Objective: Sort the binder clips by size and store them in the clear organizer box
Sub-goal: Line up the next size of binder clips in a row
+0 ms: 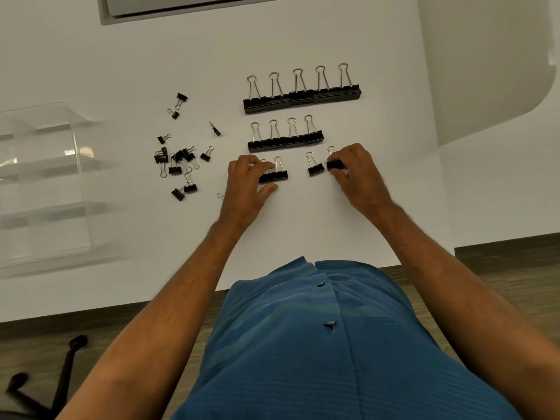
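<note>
On the white table, a row of several large black binder clips point(303, 97) lies farthest from me. Below it sits a row of several medium clips point(286, 140). In the nearest row, my left hand point(247, 183) pinches a pair of smaller clips point(277, 175) side by side. My right hand point(354, 171) grips another clip of that size point(335, 165), and one more clip point(315, 169) stands free just left of it. A loose heap of small clips point(178, 160) lies to the left. The clear organizer box point(45, 183) stands at the far left with nothing visible inside.
A grey panel or laptop edge point(181, 7) lies at the table's far side. The table's near edge point(181, 298) runs just in front of my blue shirt. A black chair base point(45, 383) shows on the floor at lower left.
</note>
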The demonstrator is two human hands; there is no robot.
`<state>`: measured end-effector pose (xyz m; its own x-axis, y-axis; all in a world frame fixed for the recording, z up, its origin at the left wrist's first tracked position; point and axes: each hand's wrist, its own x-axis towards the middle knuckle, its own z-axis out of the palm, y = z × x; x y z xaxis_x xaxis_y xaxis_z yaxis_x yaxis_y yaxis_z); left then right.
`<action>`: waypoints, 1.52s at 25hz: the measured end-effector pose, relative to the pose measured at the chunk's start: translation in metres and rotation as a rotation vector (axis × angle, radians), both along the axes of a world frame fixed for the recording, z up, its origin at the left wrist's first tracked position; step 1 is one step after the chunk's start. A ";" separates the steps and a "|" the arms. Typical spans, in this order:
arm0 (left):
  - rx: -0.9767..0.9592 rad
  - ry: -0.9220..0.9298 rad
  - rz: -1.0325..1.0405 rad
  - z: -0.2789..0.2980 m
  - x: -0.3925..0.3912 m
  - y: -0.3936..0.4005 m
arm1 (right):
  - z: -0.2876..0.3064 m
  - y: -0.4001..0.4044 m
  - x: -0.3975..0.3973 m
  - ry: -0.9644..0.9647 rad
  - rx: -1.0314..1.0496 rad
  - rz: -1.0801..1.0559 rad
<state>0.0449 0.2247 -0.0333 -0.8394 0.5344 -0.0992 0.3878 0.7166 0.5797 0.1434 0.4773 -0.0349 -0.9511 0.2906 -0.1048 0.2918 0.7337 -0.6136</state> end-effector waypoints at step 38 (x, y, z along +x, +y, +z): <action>0.100 -0.023 0.117 -0.013 0.000 0.013 | 0.003 -0.037 -0.021 -0.043 0.037 0.133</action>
<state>0.0452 0.2381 -0.0467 -0.8946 0.4414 -0.0700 0.2910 0.6942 0.6583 0.1224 0.4407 -0.0320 -0.9764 0.1664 -0.1378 0.2157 0.7898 -0.5741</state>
